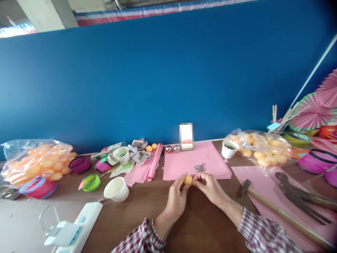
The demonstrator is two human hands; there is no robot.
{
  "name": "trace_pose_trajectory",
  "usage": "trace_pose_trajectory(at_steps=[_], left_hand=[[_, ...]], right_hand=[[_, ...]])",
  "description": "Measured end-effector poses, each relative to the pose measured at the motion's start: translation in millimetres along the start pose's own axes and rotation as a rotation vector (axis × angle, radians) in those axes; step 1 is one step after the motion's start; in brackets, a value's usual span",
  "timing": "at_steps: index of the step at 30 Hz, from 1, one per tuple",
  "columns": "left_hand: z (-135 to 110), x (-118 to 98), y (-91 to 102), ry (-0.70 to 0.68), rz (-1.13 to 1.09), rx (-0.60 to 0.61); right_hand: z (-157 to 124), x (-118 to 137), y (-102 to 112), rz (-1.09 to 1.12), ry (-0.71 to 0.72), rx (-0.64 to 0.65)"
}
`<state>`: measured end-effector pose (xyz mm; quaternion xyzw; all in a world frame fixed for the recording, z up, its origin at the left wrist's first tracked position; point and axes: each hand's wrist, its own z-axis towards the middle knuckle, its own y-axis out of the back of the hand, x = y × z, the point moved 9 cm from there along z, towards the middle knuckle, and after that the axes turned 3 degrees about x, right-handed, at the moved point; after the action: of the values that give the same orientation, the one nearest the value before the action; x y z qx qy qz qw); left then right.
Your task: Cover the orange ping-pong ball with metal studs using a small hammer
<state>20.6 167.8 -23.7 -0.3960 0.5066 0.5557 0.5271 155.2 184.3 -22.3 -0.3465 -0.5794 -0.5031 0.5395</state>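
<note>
A small orange ball [187,180] is pinched between both my hands over the brown table [147,218]. My left hand [177,198] grips it from the left with fingers curled. From the right, my right hand [209,188] presses its fingertips against the ball. Just beyond lies a stack of pink paper [195,158] with a little heap of small metal pieces [200,168] on it.
Bags of orange balls sit at the left [37,161] and right [263,147]. White cups [116,189] [229,149], a hammer [279,207], pliers [300,196], a power strip [79,225] and folded paper fans [313,112] surround the work spot. A blue wall stands behind.
</note>
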Motion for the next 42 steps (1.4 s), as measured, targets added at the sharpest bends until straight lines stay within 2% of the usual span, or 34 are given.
trace_pose_trajectory(at_steps=[4,8,13,17,21,31,36,42], left_hand=[[1,3,0.2,0.024,-0.046,-0.014],[3,17,0.3,0.093,-0.188,-0.026],[1,19,-7.5,0.129,-0.329,0.051],[2,14,-7.4,0.128,-0.266,0.052],[3,13,-4.2,0.133,-0.192,0.021],[3,12,-6.0,0.12,-0.218,0.031],[3,11,-10.3,0.108,-0.273,0.062],[2,2,-9.5,0.088,-0.26,0.066]], right_hand=[[2,5,1,-0.037,0.023,-0.024],[1,11,-3,0.006,0.064,-0.008],[-4,15,-9,-0.031,0.142,-0.003],[-6,22,-9,-0.093,0.213,-0.031],[-7,27,-11,-0.149,0.221,-0.02],[-9,32,-16,-0.253,0.326,-0.028],[-9,32,-13,-0.258,0.297,-0.057],[-12,36,-10,-0.316,0.329,-0.109]])
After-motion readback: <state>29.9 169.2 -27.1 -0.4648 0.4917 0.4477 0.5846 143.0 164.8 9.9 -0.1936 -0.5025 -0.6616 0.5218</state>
